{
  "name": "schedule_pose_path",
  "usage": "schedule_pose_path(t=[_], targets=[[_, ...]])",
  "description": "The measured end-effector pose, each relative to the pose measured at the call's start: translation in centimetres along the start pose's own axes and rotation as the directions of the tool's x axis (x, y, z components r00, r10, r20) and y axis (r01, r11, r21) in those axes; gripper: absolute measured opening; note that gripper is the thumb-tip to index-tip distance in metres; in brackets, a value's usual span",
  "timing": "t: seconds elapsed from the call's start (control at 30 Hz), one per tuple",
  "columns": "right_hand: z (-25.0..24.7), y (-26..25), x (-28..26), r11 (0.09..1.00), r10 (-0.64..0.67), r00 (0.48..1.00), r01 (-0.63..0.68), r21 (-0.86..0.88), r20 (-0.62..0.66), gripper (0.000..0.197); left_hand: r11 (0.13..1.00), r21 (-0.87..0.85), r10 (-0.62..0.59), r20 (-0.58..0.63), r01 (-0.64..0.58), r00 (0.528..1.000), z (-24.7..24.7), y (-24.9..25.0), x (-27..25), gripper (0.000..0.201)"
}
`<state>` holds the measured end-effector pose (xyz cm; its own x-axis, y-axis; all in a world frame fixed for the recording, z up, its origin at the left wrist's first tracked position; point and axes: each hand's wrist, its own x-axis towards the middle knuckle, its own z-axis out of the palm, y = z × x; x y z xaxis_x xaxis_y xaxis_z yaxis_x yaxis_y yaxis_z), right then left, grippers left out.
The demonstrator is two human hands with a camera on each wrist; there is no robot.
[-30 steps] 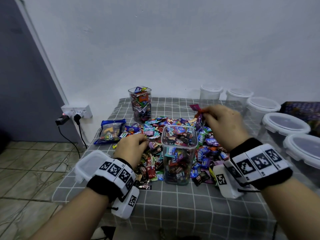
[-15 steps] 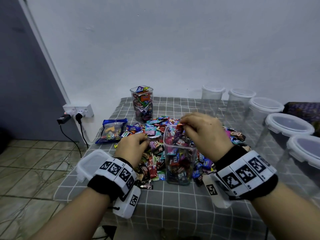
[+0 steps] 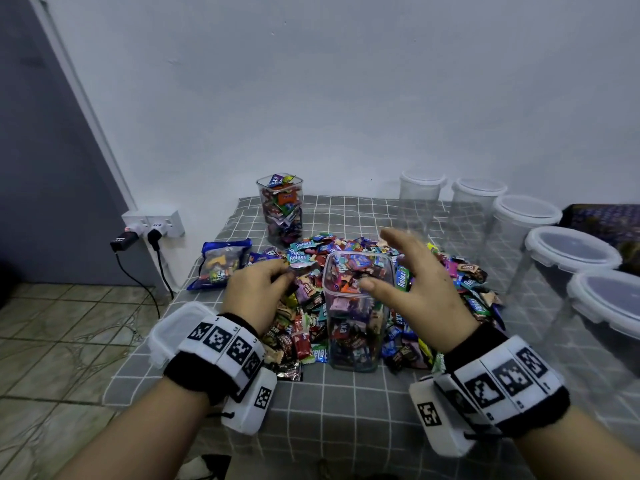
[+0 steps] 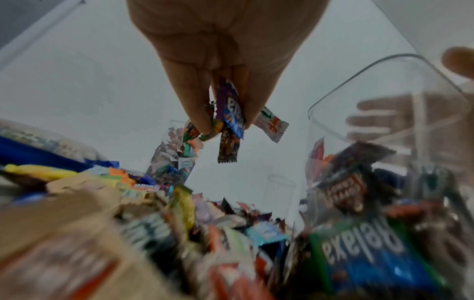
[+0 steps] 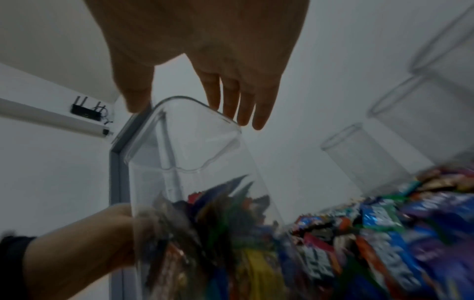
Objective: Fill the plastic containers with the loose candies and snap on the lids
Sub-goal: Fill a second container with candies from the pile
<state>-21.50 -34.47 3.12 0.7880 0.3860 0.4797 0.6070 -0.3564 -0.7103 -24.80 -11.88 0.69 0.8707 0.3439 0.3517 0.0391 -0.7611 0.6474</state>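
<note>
While the left hand [image 4: 220, 67] pinches a few candies [image 4: 228, 113], the right hand [image 3: 412, 278] hangs spread and empty.
The tub [image 3: 356, 306] stands mid-table in the candy pile [image 3: 464, 271], nearly full; fingers probably part so the left's load can drop in.

My left grip [image 3: 258, 294] hangs knuckles up, fingertips [image 4: 202, 123] pinched together around a few wrappers. My right grip [image 3: 415, 289] hovers with fingers [image 5: 246, 105] straight and spread, thumb out, holding nothing. Both wrists wear marker bands.
</note>
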Motion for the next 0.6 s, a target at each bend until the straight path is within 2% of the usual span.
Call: schedule_pose_path(t=[0.07,0.13,0.2,0.33,0.47,0.6], targets=[[0.0,0.6,-0.4,0.989,0.119,0.987,-0.127,0.07,0.106,0.109,0.998,-0.051,0.019,-0.056,-0.022,0.998,-0.7,1.0,0.3,0.013],[0.2,1.1,-0.6,0.973,0.185,0.965,-0.206,0.101,0.186,0.119,0.993,-0.108,0.037,-0.109,-0.049,0.993,-1.5,2.3,0.7,0.013],[0.5,1.4,-0.7,0.961,0.216,0.949,-0.248,0.123,0.231,0.116,0.979,-0.181,0.069,-0.144,-0.094,0.987,-2.2,3.7,1.0,0.013],[0.7,1.9,-0.8,0.949,0.247,0.945,-0.281,0.143,0.214,0.093,0.943,-0.283,0.137,-0.144,-0.173,0.98,-3.0,6.3,1.2,0.014],[0.5,2.0,-0.8,0.958,0.237,0.946,-0.266,0.111,0.222,0.099,0.887,-0.381,0.238,-0.107,-0.261,0.965,-2.7,7.8,1.0,0.022],[0.5,2.0,-0.8,0.957,0.235,0.946,-0.265,0.115,0.221,0.095,0.86,-0.423,0.302,-0.03,-0.286,0.953,-1.5,8.2,0.8,0.015]])
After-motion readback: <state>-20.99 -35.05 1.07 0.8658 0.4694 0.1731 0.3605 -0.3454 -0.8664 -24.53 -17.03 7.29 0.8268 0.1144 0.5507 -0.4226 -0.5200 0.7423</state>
